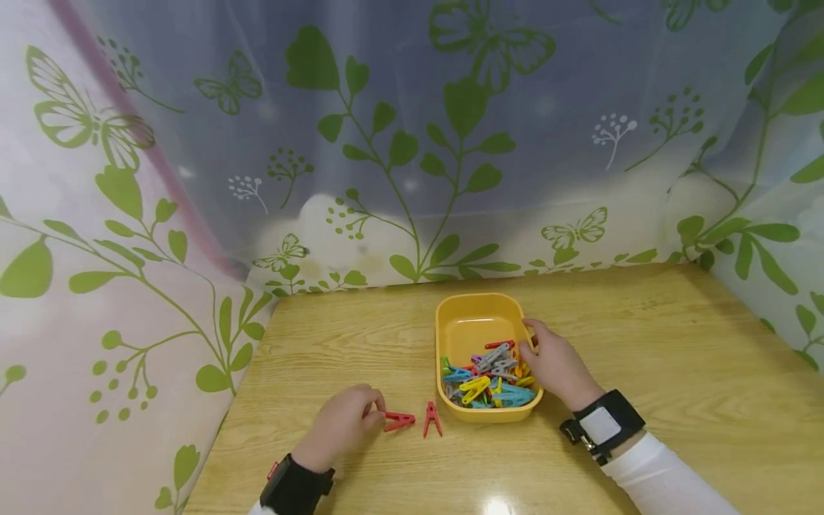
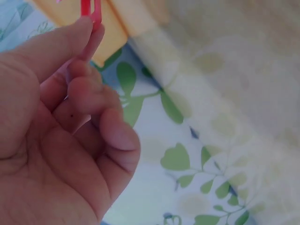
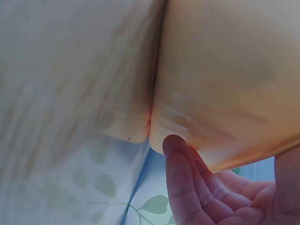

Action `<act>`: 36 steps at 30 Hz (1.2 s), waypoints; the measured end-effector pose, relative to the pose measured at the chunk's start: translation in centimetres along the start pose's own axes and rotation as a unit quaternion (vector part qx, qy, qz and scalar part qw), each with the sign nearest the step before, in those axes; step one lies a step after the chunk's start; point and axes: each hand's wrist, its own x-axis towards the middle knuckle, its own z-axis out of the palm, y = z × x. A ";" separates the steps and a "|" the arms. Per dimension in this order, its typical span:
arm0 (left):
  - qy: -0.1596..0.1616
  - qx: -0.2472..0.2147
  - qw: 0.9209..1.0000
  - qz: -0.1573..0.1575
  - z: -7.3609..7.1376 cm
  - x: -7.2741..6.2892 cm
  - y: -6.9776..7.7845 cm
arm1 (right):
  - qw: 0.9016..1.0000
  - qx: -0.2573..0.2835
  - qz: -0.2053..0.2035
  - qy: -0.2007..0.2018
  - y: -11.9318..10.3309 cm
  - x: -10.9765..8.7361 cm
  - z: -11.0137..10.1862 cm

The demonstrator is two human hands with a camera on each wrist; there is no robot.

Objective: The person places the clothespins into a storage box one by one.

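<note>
My left hand (image 1: 342, 425) pinches a red clothespin (image 1: 400, 421) between thumb and forefinger, low over the table. In the left wrist view, the end of that red clothespin (image 2: 96, 10) shows at the fingertips, while the other fingers curl loosely below. Just to its right, a second red clothespin (image 1: 432, 418) lies on the wood by itself. My right hand (image 1: 561, 363) grips the right rim of a yellow plastic tub (image 1: 441, 325), thumb inside and fingers along the outer wall. Clothespins (image 1: 476, 390) in several colours are heaped in the tub's near half.
The light wooden table (image 1: 347, 336) extends on both sides of the tub. A curtain (image 1: 386, 214) printed with green leaves and butterflies hangs along the table's back edge and both sides. Black bands (image 1: 296, 486) are strapped around both wrists.
</note>
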 end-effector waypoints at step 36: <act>0.079 -0.015 0.995 0.059 1.3 6.7 7.8 | 1.000 0.002 0.008 0.000 0.0 -0.1 0.1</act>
